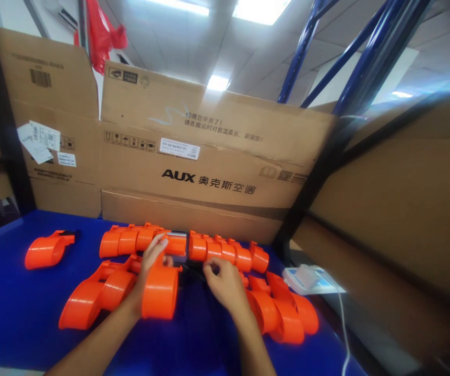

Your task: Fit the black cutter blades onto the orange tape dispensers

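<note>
My left hand [152, 261] is closed on an orange plastic ring-shaped part [160, 293] with a projecting tab, held up over the blue table surface [6, 292]. My right hand [223, 282] is pinched at the end of a dark strip [194, 271], which runs toward the orange part; whether it is joined to it is blurred. Behind the hands lies a dark-edged box or device [181, 257], with an orange piece [175, 244] at it. More orange ring parts stand to the left [82, 304] and to the right [287, 321] of my forearms.
A row of orange parts [109, 244] runs along the back. One orange part [44, 252] with a black end lies apart at far left. A cardboard wall [139, 177] rises behind the table. At right are a white device [293, 282], its cable [343, 329] and a dark post [301, 193].
</note>
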A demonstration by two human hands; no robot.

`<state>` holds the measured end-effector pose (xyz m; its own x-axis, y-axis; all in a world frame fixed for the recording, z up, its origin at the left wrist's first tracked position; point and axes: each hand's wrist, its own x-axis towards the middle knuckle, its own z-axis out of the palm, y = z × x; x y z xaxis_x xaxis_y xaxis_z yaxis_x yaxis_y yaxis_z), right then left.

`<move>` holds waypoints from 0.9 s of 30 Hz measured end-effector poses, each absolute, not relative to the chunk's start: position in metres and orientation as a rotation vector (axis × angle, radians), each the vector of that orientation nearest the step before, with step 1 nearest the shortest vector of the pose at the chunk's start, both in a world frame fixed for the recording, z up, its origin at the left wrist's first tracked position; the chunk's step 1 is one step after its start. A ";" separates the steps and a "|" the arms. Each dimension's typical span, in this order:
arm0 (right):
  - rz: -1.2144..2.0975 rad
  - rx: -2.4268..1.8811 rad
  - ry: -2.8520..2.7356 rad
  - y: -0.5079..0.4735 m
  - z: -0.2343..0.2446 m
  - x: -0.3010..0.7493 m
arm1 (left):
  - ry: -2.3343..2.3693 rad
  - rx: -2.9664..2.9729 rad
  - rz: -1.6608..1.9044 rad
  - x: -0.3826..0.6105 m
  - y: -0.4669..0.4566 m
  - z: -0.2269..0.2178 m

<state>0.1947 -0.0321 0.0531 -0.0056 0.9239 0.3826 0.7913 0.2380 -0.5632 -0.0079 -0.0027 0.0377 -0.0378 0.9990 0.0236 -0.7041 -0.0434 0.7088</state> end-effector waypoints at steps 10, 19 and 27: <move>0.194 -1.308 -1.638 -0.028 0.053 0.194 | 0.692 0.901 1.529 -0.005 -0.009 0.037; 0.268 -1.398 -1.943 -0.035 0.049 0.191 | 0.692 0.850 1.543 -0.006 -0.006 0.034; 0.182 -1.520 -2.050 -0.033 0.048 0.190 | 0.678 0.923 1.527 -0.007 -0.008 0.038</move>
